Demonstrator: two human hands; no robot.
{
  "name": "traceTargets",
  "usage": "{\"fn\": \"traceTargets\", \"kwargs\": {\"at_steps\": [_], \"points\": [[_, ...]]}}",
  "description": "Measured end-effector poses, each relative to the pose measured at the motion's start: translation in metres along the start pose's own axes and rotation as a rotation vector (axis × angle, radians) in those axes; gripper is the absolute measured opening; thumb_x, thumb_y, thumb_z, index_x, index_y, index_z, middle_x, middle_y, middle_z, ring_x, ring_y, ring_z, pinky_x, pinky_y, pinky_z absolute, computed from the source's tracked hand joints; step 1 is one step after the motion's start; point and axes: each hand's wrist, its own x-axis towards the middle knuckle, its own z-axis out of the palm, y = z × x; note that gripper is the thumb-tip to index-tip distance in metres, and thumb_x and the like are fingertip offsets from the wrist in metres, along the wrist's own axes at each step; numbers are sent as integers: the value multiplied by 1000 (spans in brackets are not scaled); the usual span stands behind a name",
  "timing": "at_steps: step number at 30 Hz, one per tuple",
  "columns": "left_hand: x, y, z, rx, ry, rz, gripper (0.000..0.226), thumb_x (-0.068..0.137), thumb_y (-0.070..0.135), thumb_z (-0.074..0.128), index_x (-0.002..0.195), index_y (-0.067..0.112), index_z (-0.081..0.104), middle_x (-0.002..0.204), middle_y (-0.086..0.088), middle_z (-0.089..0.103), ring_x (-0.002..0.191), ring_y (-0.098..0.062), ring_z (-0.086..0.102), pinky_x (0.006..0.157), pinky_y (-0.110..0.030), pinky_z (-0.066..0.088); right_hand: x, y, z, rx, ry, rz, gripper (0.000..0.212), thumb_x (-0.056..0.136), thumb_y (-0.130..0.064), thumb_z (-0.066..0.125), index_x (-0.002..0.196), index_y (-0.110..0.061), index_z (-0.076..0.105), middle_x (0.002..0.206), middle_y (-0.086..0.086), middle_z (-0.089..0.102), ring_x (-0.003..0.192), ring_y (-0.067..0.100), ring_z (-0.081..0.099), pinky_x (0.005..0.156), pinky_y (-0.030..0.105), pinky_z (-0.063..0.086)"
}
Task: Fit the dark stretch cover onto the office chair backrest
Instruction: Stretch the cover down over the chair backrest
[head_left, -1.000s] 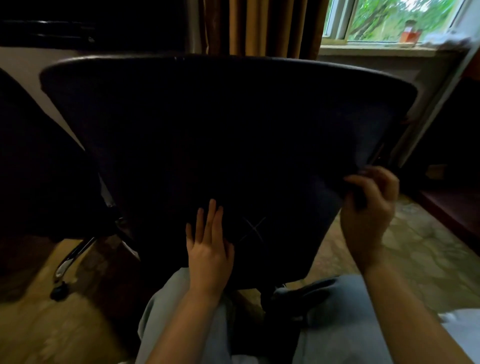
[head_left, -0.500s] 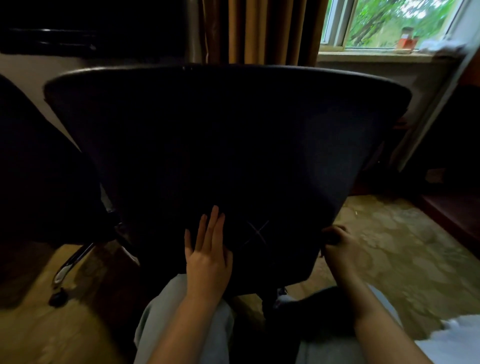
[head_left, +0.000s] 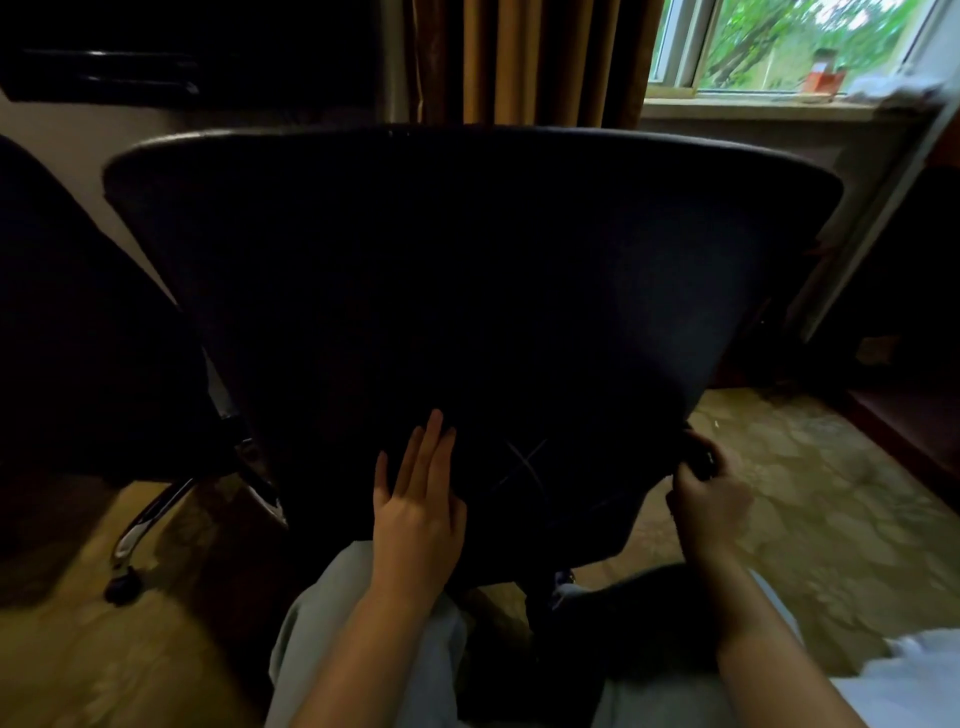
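The dark stretch cover (head_left: 467, 270) lies smooth over the chair backrest (head_left: 561, 535) from its top rim down its broad face, with no slack or folds that the dim light shows. Judging by that, the top and both upper corners are seated and the work is near its end: what remains is the hem at the backrest's lower edge. Whether that hem is fully pulled under, I cannot tell; it is too dark there.

The left grip (head_left: 418, 509) is released, its fingers straight and pressed flat on the backrest's lower middle. The right grip (head_left: 709, 499) is clenched on the cover's edge at the backrest's lower right corner.

Left of the backrest stands another dark chair (head_left: 78, 338); behind the backrest hangs a curtain (head_left: 530, 57).
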Motion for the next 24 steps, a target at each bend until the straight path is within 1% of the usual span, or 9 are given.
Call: {"fn": "traceTargets", "kwargs": {"at_steps": [3, 7, 9, 11, 13, 15, 18, 19, 24], "points": [[0, -2, -2, -25, -1, 16, 58, 82, 20, 42, 139, 13, 37, 154, -4, 29, 138, -21, 34, 108, -55, 34, 2, 10, 0, 39, 67, 55, 27, 78, -36, 58, 101, -49, 61, 96, 11, 66, 79, 37, 66, 68, 52, 57], [0, -6, -5, -26, -2, 41, 56, 81, 20, 43, 137, 13, 38, 153, -6, 32, 136, -22, 36, 106, -53, 37, 0, 6, 13, 81, 143, 80, 25, 79, -37, 58, 103, -45, 60, 97, 11, 67, 84, 37, 65, 71, 55, 56], [1, -7, -6, -11, 5, 46, 56, 82, 20, 43, 137, 13, 39, 153, -6, 32, 137, -23, 35, 107, -53, 37, -5, -10, 22, 141, 174, 77, 23, 79, -28, 58, 101, -36, 61, 101, 10, 66, 90, 32, 64, 77, 45, 55], [1, -9, -7, 8, 12, 42, 55, 83, 20, 43, 137, 13, 40, 153, -5, 33, 139, -24, 32, 107, -53, 36, -13, -25, 32, 167, 211, 57, 23, 81, -15, 58, 104, -17, 62, 105, 13, 63, 95, 30, 61, 79, 34, 49], [1, -10, -7, 21, 24, 21, 54, 83, 21, 43, 137, 11, 42, 153, -6, 32, 140, -24, 30, 107, -54, 36, -23, -37, 42, 159, 226, 39, 28, 79, -14, 56, 106, -5, 60, 103, 15, 60, 96, 30, 58, 82, 31, 45], [0, -11, -8, 18, 50, -20, 54, 84, 22, 44, 137, 10, 42, 153, -7, 31, 140, -26, 30, 107, -55, 36, -35, -47, 53, 139, 201, -16, 32, 77, -18, 54, 103, -2, 59, 99, 13, 58, 95, 27, 56, 85, 31, 44], [-1, -11, -10, 2, 100, -120, 56, 83, 23, 45, 137, 10, 41, 154, -11, 27, 139, -30, 29, 109, -53, 34, -55, -59, 63, 96, 112, -153, 25, 76, -10, 60, 98, 3, 61, 102, 19, 54, 92, 3, 44, 84, 3, 33], [-1, -12, -10, -8, 115, -151, 56, 83, 23, 45, 137, 8, 41, 155, -12, 25, 139, -31, 29, 110, -52, 33, -61, -61, 65, 73, 65, -220, 24, 75, -7, 62, 97, 4, 62, 103, 19, 54, 91, -2, 41, 83, -2, 29], [-1, -15, -10, -35, 135, -201, 60, 84, 26, 46, 140, 8, 37, 157, -13, 17, 141, -32, 24, 112, -52, 31, -68, -54, 68, -4, -131, -428, 27, 78, -21, 59, 96, -2, 66, 104, 10, 55, 92, -4, 43, 83, -5, 29]]}}
